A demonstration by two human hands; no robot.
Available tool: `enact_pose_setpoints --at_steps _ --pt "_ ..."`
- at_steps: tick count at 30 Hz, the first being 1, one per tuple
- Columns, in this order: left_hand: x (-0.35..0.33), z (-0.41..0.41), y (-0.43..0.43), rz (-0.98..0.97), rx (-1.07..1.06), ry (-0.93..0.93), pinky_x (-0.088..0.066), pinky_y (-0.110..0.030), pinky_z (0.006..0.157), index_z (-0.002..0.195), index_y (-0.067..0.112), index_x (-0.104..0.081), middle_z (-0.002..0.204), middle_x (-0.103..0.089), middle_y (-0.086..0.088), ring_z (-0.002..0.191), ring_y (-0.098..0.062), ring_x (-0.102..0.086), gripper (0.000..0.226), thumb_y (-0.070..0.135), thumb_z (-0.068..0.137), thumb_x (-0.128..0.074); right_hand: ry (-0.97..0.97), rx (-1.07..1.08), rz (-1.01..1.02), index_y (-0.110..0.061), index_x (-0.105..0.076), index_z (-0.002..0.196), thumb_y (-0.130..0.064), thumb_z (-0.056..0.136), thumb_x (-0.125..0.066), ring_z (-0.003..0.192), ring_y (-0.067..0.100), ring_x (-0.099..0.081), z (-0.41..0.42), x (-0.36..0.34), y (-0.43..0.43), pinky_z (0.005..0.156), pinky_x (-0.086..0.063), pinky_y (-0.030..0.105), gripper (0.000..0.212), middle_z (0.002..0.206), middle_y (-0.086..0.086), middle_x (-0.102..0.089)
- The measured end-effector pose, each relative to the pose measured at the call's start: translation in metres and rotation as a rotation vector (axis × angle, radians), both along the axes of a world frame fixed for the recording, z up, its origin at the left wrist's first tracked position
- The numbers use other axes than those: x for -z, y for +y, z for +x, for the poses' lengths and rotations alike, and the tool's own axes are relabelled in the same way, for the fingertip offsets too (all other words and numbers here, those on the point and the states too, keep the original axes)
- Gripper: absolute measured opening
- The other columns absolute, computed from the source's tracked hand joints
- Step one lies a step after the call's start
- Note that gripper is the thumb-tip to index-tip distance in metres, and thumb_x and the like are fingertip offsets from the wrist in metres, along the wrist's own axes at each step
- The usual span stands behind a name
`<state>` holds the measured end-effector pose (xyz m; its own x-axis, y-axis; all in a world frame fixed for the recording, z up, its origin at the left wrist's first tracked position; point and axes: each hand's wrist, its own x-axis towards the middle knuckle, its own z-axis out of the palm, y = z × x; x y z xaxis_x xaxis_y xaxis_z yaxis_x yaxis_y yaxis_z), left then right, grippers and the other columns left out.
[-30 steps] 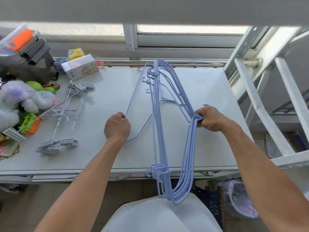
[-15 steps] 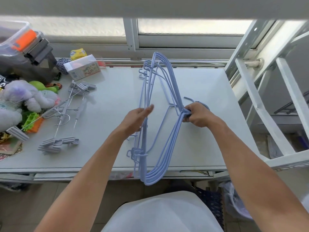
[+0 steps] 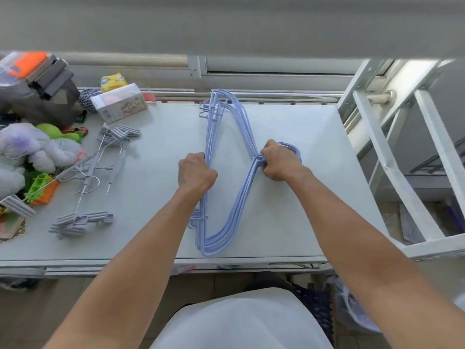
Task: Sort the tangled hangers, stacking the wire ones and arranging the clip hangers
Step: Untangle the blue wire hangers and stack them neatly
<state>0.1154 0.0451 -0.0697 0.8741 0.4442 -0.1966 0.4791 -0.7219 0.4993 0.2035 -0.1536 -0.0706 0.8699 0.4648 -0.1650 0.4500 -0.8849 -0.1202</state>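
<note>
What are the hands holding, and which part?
Both hold the hangers: the left hand grips the straight bottom bars, the right hand grips the necks by the hooks.

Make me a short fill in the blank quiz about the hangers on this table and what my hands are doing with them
The left hand and right hand both grip a stack of wire hangers coloured ____.
The grey clip hangers lie on the table to the ____ of that stack.
The hand nearest the stack's hooks is the ____ one.
Missing words: blue; left; right.
</note>
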Motion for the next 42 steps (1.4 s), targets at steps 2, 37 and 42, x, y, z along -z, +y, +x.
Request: enact_pose_setpoints --at_steps 2,37,42 --pt "0.003 -0.001 0.0 0.03 0.005 0.046 -0.051 -0.036 0.076 0.09 0.008 -0.05 0.101 -0.056 -0.013 0.094 -0.035 -0.058 0.019 0.01 0.071 -0.054 -0.038 0.014 -0.044 -0.008 -0.062 0.099 -0.013 0.082 -0.058 0.097 0.029 -0.063 -0.003 0.003 0.002 0.073 -0.052 0.037 0.018 0.117 0.007 -0.053" --pt "-0.008 -0.038 -0.015 0.097 0.06 0.174 -0.046 -0.028 0.065 0.084 0.01 -0.054 0.082 -0.054 -0.007 0.077 -0.027 -0.053 0.011 0.007 0.074 -0.057 0.21 0.475 0.172 -0.011 -0.056 0.098 -0.025 0.076 -0.072 0.091 0.028 -0.059 -0.037 -0.019 0.045 0.074 -0.047 0.033 0.031 0.104 0.009 -0.063" --pt "-0.004 -0.042 -0.019 0.101 0.054 0.163 -0.049 -0.03 0.065 0.081 0.01 -0.052 0.082 -0.055 -0.008 0.079 -0.029 -0.058 0.012 0.003 0.073 -0.057 0.113 0.612 0.176 -0.011 -0.056 0.097 -0.007 0.075 -0.062 0.099 0.031 -0.063 -0.04 -0.014 0.051 0.072 -0.049 0.033 0.023 0.105 0.01 -0.062"
